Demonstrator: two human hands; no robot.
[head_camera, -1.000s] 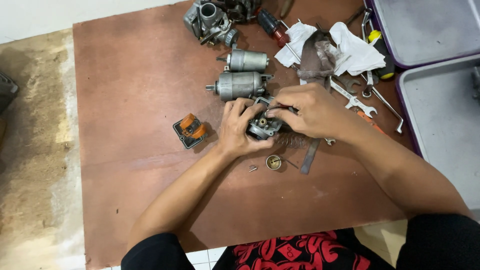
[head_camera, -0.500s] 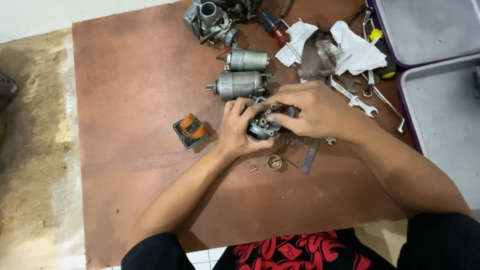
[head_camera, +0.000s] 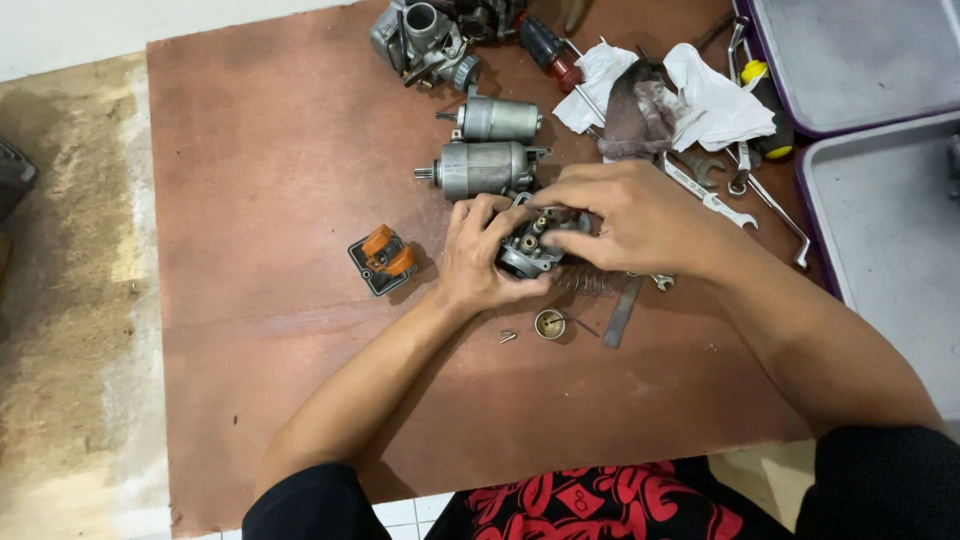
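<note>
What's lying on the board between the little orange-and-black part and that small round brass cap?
In the head view, the left hand and wrist lie between the orange-and-black part and the brass cap.

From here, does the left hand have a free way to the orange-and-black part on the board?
Probably yes: bare board lies between the left hand and the orange-and-black part, though that hand grips the small metal assembly.

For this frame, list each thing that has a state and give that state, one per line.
Carburetor body: held over the board between both hands.
Left hand: gripping the body from the left.
Right hand: fingers closed on its top.
Two starter motors: lying on their sides.
Orange float piece: loose on the board.
Spring: lying free.
Wrench: lying flat.
</note>
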